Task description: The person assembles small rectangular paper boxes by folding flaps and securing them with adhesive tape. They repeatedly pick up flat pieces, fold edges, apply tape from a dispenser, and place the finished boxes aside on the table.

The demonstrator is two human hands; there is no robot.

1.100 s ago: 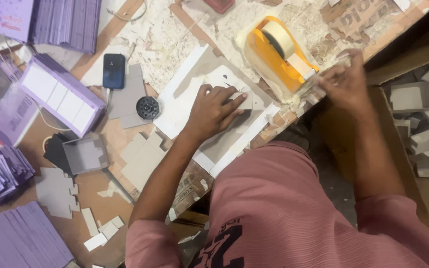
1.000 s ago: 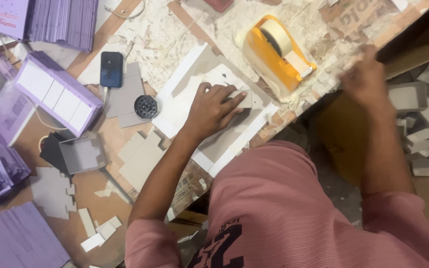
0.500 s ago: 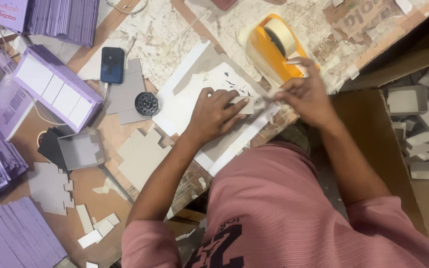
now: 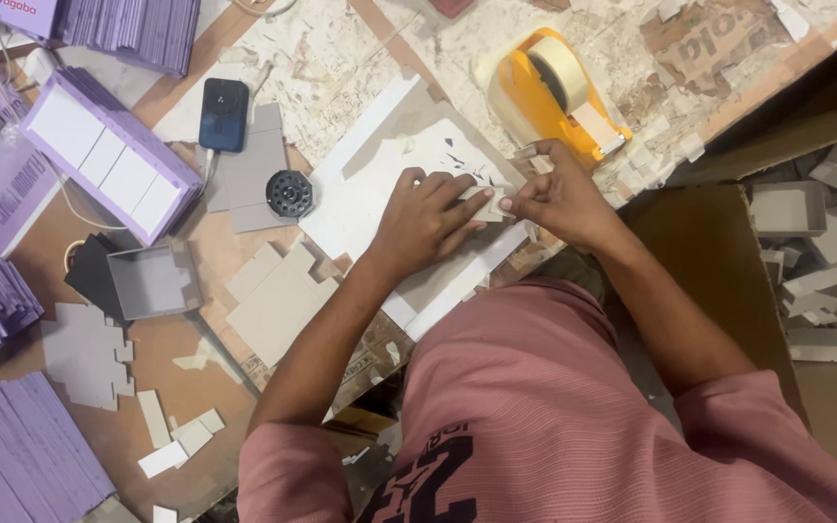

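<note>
Right hand: the right hand [image 4: 559, 199] had come back from the yellow tape dispenser [image 4: 559, 87] and sat beside the left, thumb and fingers pinched shut on a small pale strip, probably tape, at the edge of the grey card piece [image 4: 477, 203].
Left hand: the left hand [image 4: 428, 218] had hardly moved; fingers spread, grip closed onto nothing, it pressed the grey card piece flat on the white board [image 4: 360, 208].
Change read: both hands met over one spot, so the strip looked ready to go down on the card, though that is only a judgement.
Card piece: it lay at the near edge of the bench [image 4: 147, 426], touching both hands, mostly hidden under the fingers.
Near clutter: flat grey card blanks [image 4: 278, 295] lay just left of the forearm, with a folded grey tray [image 4: 152, 281] further left.
Further off: a black round object [image 4: 290, 194] and a dark phone [image 4: 224, 114] sat beyond the board; a purple box [image 4: 108, 155] and purple stacks [image 4: 133, 29] sat at the far left.
In the way: the dispenser stood just beyond the right hand; paper scraps littered the worn top between them.
</note>
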